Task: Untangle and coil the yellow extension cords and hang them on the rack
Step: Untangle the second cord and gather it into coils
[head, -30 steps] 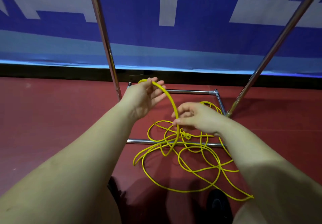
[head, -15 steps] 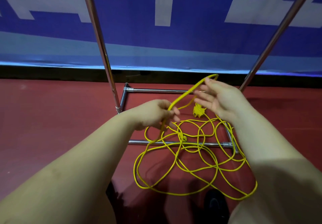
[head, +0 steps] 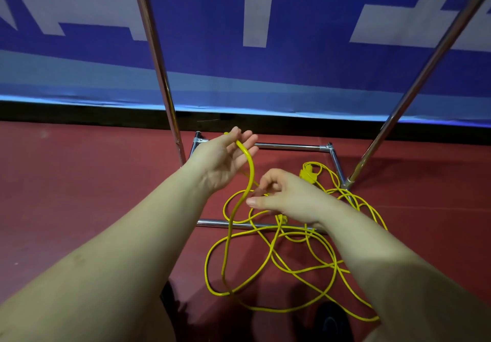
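Head view: yellow cord (head: 279,238) partly behind right hand (head: 288,195) (grip unclear).

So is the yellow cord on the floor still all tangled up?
Tangled: the yellow cord sprawls in crossing loops on the floor.
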{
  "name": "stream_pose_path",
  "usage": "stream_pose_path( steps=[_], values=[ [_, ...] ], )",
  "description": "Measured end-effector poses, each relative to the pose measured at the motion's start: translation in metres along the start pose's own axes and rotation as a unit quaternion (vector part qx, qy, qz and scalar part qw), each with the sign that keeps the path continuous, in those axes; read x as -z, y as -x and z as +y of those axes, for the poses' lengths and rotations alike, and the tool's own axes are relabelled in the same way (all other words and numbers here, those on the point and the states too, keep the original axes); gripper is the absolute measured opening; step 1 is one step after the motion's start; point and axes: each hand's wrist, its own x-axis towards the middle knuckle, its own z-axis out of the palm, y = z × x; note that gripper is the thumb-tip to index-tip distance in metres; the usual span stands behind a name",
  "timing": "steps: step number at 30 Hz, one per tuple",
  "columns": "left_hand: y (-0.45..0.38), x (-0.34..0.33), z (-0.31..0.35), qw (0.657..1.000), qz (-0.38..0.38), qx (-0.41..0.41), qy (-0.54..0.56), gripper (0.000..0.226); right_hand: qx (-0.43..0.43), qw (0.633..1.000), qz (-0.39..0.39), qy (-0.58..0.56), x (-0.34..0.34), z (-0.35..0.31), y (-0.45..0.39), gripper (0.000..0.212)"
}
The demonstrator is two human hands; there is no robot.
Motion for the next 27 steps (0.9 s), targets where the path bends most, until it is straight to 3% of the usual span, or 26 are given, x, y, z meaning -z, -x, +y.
stream_pose_path(
  steps=[5, 8, 10, 13, 16, 19, 21, 24, 26, 27],
  values=[
    [0.002, -0.004, 0.002, 1.000, -0.009, 0.010, 0.028, 0.013, 0.022, 0.998, -0.045, -0.047, -0.008, -0.008, 0.001, 0.013],
    [0.002, -0.003, 0.003, 0.995, -0.027, 0.005, -0.097, 0.023, 0.038, 0.997, 0.004, -0.073, 0.003, -0.019, -0.001, 0.015],
    [0.005, 0.000, -0.002, 0.966, -0.078, 0.029, -0.244, 0.026, 0.037, 0.984, 0.083, -0.155, 0.017, -0.022, -0.005, 0.015],
    [0.014, 0.003, -0.018, 0.890, -0.194, 0.087, -0.403, 0.024, 0.020, 0.926, 0.162, -0.340, 0.040, -0.023, -0.005, 0.014],
    [0.016, 0.003, -0.030, 0.869, -0.237, 0.070, -0.429, 0.030, 0.013, 0.893, 0.190, -0.407, 0.052, -0.023, -0.002, 0.012],
    [0.016, 0.002, -0.028, 0.854, -0.213, 0.031, -0.474, 0.021, 0.034, 0.878, 0.200, -0.433, 0.057, -0.024, -0.001, 0.010],
    [0.015, 0.001, -0.024, 0.868, -0.185, 0.001, -0.461, 0.020, 0.027, 0.903, 0.185, -0.388, 0.057, -0.022, 0.000, 0.014],
    [0.012, -0.002, -0.015, 0.942, -0.124, -0.028, -0.310, 0.019, -0.029, 0.982, 0.109, -0.154, 0.047, -0.012, 0.004, 0.039],
    [0.008, -0.002, -0.009, 0.977, -0.084, -0.040, -0.193, 0.017, -0.030, 0.999, 0.019, -0.021, 0.034, -0.008, 0.007, 0.033],
    [0.007, -0.002, -0.006, 0.986, -0.064, -0.047, -0.147, 0.016, -0.024, 1.000, -0.012, -0.008, 0.029, -0.008, 0.007, 0.025]
  ],
)
